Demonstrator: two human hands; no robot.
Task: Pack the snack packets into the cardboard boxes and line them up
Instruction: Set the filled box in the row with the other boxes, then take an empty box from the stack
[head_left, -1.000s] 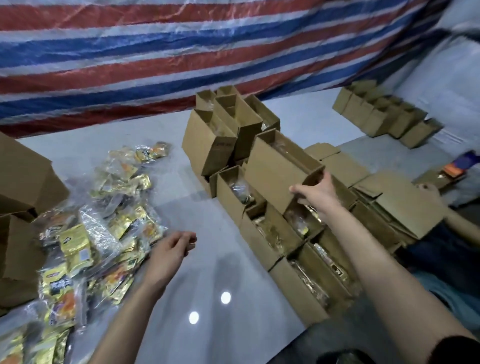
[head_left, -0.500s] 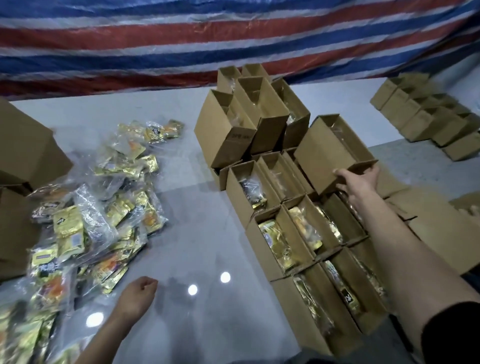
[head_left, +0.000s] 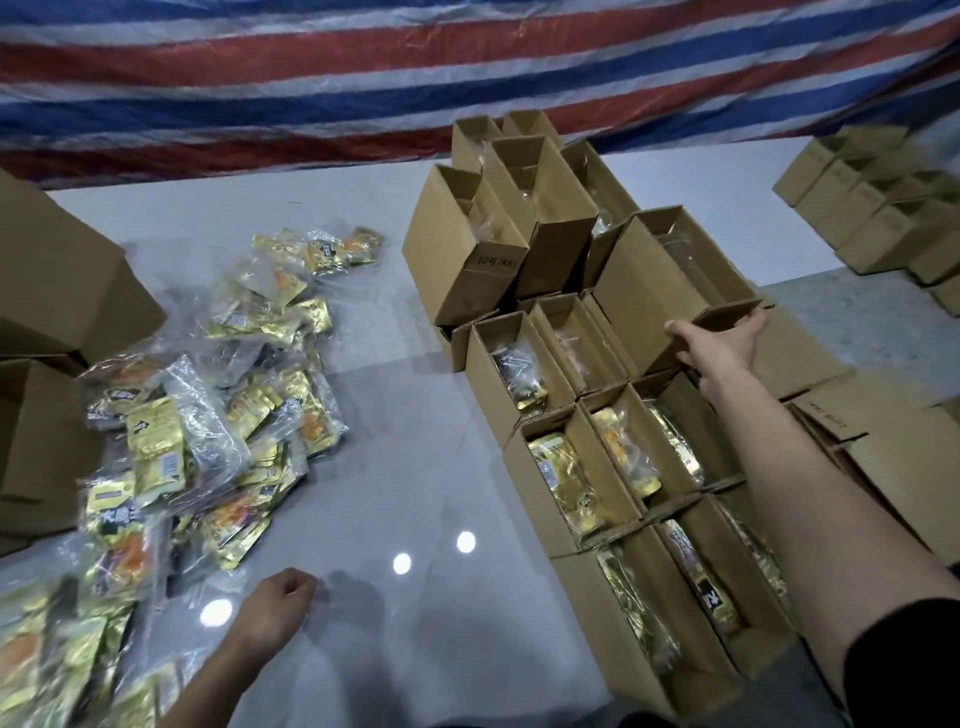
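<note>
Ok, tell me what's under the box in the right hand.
Lower-layer open cardboard boxes, some showing gold snack packets. The held box and right hand hide what those directly beneath contain.

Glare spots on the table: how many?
3. Two spots close together left of the boxes; one nearer, between the packets and the left hand. Packets may hide more.
</note>
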